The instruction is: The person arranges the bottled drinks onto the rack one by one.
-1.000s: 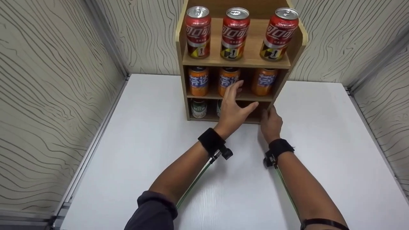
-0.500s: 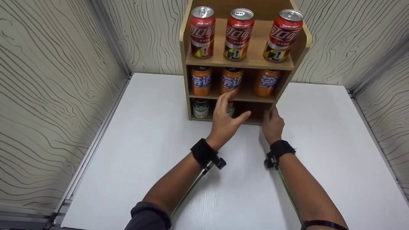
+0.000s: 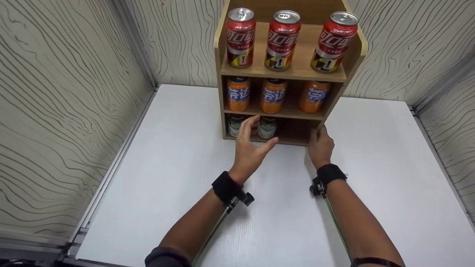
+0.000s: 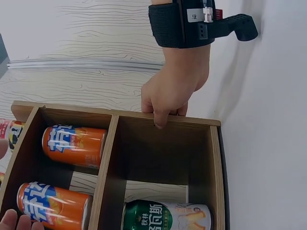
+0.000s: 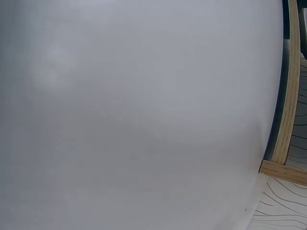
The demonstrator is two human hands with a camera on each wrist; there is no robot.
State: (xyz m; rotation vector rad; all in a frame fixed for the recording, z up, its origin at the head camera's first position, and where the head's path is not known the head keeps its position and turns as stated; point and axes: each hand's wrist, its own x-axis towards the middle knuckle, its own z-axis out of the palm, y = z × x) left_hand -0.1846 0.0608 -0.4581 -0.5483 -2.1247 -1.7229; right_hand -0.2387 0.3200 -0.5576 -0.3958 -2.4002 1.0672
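My left hand (image 3: 249, 152) hovers in front of the bottom shelf, fingers spread and thumb apart, holding nothing. It partly covers the left green-and-white can (image 3: 233, 127); a second green-and-white can (image 3: 268, 128) stands just beyond the gap between fingers and thumb. In the left wrist view only a few of its fingertips (image 4: 21, 223) show at the left edge. My right hand (image 3: 321, 146) grips the lower right side panel of the wooden shelf rack (image 3: 282, 75), its thumb (image 4: 161, 119) hooked over the panel's edge. The right wrist view shows no hand.
Three orange soda cans (image 3: 274, 95) line the middle shelf. On the top shelf are three red cola cans (image 3: 283, 40). The rack stands on a white table (image 3: 185, 148) against wood-grain-patterned walls (image 3: 178, 44). The bottom shelf's right compartment (image 4: 153, 148) holds no can.
My left hand has drawn down and to the left, from the middle shelf to in front of the bottom one. The right hand keeps its grip on the rack. The head view has shifted slightly.
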